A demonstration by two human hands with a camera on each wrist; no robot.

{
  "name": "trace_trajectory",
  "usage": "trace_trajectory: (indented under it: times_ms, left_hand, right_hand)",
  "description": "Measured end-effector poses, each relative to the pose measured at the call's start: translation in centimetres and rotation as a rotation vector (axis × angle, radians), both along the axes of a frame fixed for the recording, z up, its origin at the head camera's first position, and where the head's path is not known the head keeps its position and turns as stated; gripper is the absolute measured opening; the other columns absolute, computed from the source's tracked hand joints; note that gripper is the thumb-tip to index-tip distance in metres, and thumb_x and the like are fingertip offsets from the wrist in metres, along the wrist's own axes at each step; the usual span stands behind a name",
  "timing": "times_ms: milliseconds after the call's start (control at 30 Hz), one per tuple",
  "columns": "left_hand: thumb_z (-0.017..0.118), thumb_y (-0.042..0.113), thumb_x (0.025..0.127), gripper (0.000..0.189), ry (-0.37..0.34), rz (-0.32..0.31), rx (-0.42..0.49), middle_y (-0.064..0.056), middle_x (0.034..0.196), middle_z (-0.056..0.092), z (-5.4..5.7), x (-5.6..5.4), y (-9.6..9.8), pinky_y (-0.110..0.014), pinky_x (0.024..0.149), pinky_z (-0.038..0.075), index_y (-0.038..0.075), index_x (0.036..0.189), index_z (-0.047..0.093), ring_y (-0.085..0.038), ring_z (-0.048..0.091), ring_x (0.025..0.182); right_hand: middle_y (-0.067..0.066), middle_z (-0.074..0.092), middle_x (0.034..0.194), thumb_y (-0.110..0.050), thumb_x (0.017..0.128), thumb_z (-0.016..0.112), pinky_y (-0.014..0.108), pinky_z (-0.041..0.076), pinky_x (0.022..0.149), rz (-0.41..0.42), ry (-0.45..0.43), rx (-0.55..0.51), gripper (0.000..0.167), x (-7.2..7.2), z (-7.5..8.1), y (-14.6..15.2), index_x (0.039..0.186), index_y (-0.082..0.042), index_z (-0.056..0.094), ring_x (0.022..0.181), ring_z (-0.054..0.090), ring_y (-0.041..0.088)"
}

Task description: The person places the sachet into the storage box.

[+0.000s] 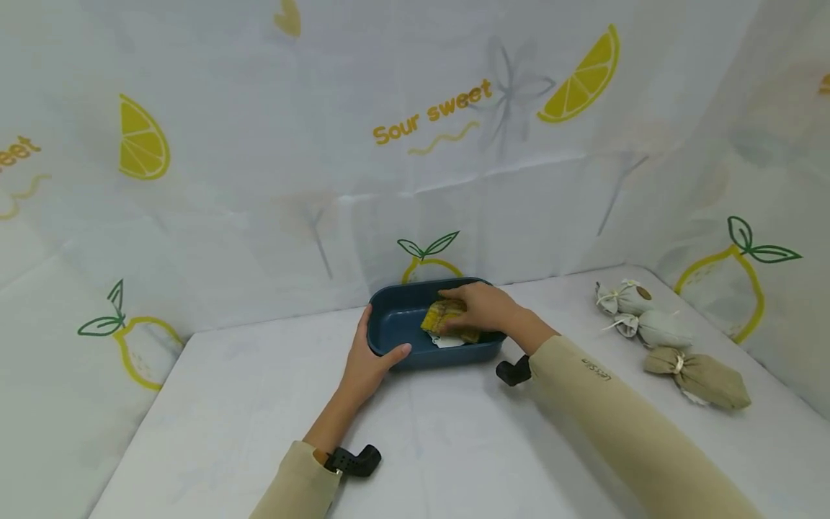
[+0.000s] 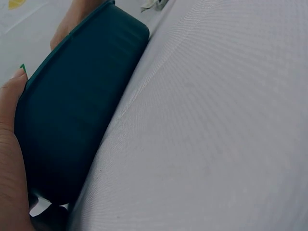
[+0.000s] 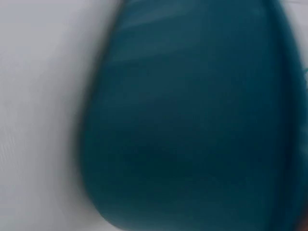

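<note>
A dark blue oblong basin [image 1: 402,358] stands on the white-covered table against the back cloth. My left hand [image 1: 365,360] grips its left end, thumb over the near rim and fingers along the outer side. In the left wrist view the thumb lies along the basin's wall [image 2: 82,101]. Over the basin's right half, my right hand [image 1: 483,308] reaches in and holds a yellow patterned cloth bundle [image 1: 436,316], partly hidden by the fingers. Something white [image 1: 447,341] shows beneath the bundle. The right wrist view is filled by the blurred basin wall [image 3: 183,115].
To the right lie several tied cloth pouches: a pale patterned one [image 1: 625,297] with a brown spot, a light grey-green one [image 1: 664,329] and a tan one [image 1: 707,378]. A lemon-printed white cloth [image 1: 259,252] hangs behind and at the sides of the table.
</note>
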State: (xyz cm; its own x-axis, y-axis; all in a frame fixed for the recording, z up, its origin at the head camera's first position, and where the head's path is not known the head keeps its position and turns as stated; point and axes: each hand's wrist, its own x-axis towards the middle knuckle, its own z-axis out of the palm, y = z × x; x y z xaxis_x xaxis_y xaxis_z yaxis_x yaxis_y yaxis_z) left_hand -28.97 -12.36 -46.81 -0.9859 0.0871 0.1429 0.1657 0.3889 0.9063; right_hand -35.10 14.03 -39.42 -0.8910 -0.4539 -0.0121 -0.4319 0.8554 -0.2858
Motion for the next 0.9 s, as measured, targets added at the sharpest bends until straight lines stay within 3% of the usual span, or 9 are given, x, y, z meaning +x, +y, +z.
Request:
trace_trajectory:
  times_ms: [267, 533, 633, 800, 900]
  left_hand:
    - [0.079, 0.052, 0.082, 0.108, -0.004, 0.004, 0.001, -0.004, 0.172, 0.014, -0.1, 0.0, 0.2, -0.067, 0.122, 0.021, 0.032, 0.163, 0.011, -0.034, 0.016, 0.158]
    - [0.079, 0.051, 0.083, 0.107, 0.002, -0.007, -0.013, -0.004, 0.172, 0.013, 0.2, -0.2, 0.1, -0.066, 0.122, 0.021, 0.031, 0.163, 0.01, -0.035, 0.015, 0.158]
    - [0.078, 0.051, 0.084, 0.107, 0.002, -0.018, -0.017, -0.005, 0.172, 0.012, 0.2, -0.3, 0.1, -0.067, 0.121, 0.021, 0.031, 0.164, 0.009, -0.036, 0.015, 0.158]
    - [0.078, 0.051, 0.084, 0.107, -0.005, -0.016, -0.027, -0.005, 0.172, 0.012, 0.2, -0.2, 0.1, -0.067, 0.121, 0.021, 0.032, 0.164, 0.009, -0.036, 0.016, 0.158]
    - [0.077, 0.05, 0.084, 0.106, -0.008, -0.01, -0.033, -0.005, 0.172, 0.013, 0.1, -0.1, 0.1, -0.066, 0.122, 0.021, 0.032, 0.163, 0.009, -0.036, 0.016, 0.158]
  right_hand:
    - [0.013, 0.059, 0.146, -0.044, 0.094, 0.07, 0.057, 0.044, 0.11, -0.045, 0.123, -0.233, 0.061, 2.7, 2.1, 4.9, 0.145, -0.013, 0.057, 0.137, 0.053, 0.037]
    - [0.018, 0.057, 0.146, -0.046, 0.091, 0.072, 0.062, 0.044, 0.107, -0.187, 0.276, -0.26, 0.064, 6.9, 2.0, 11.3, 0.143, -0.011, 0.058, 0.135, 0.052, 0.042]
    - [0.021, 0.058, 0.145, -0.048, 0.089, 0.075, 0.063, 0.043, 0.105, -0.286, 0.305, -0.283, 0.069, 9.0, 2.2, 13.8, 0.142, -0.008, 0.058, 0.134, 0.052, 0.044]
    - [0.025, 0.048, 0.152, -0.06, 0.088, 0.07, 0.068, 0.037, 0.104, -0.531, 0.223, -0.335, 0.083, 12.5, 2.3, 17.7, 0.151, -0.011, 0.048, 0.14, 0.041, 0.05]
    - [0.03, 0.04, 0.155, -0.063, 0.089, 0.067, 0.072, 0.034, 0.102, -0.634, 0.199, -0.338, 0.09, 14.1, 2.0, 19.8, 0.156, -0.011, 0.039, 0.141, 0.034, 0.055]
